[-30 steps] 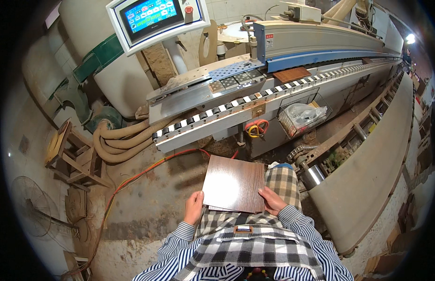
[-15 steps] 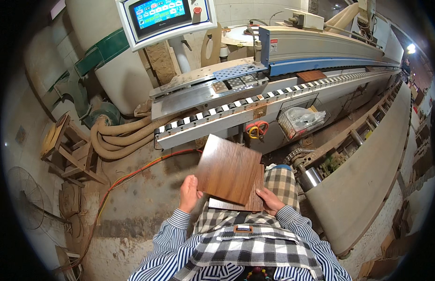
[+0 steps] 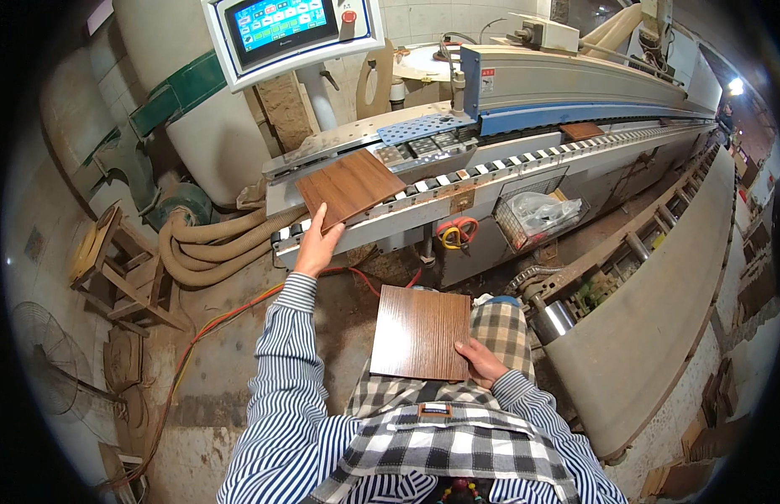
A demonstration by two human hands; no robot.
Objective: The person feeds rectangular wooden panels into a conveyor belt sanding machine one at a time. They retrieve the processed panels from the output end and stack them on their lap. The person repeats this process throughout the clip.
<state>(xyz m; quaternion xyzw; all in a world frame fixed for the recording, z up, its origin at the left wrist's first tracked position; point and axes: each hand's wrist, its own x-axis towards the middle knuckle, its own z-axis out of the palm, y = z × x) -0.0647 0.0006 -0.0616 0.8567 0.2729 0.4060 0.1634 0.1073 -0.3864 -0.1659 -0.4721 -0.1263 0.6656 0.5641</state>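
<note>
With my left arm stretched forward, my left hand (image 3: 317, 244) grips the near corner of a brown wood-grain board (image 3: 349, 185). That board is tilted over the near end of the machine's roller rail (image 3: 440, 186) and metal infeed table (image 3: 281, 195). Close to my lap, my right hand (image 3: 480, 361) pinches the right edge of a second wood-grain board (image 3: 421, 333), glossy with reflected light. A third brown board (image 3: 581, 131) lies farther along the machine, beside the blue guide.
A wire basket (image 3: 537, 214) with clear plastic hangs from the machine's front, near red and yellow scissor handles (image 3: 455, 233). A control screen (image 3: 281, 25) stands at upper left. To my right runs a belt conveyor (image 3: 642, 336). Hoses (image 3: 213, 252) and an orange cable (image 3: 230, 315) lie left.
My left hand has carried its board forward and left, from above the second board to the roller rail. The board on the machine has shifted rightward. My right hand stays put.
</note>
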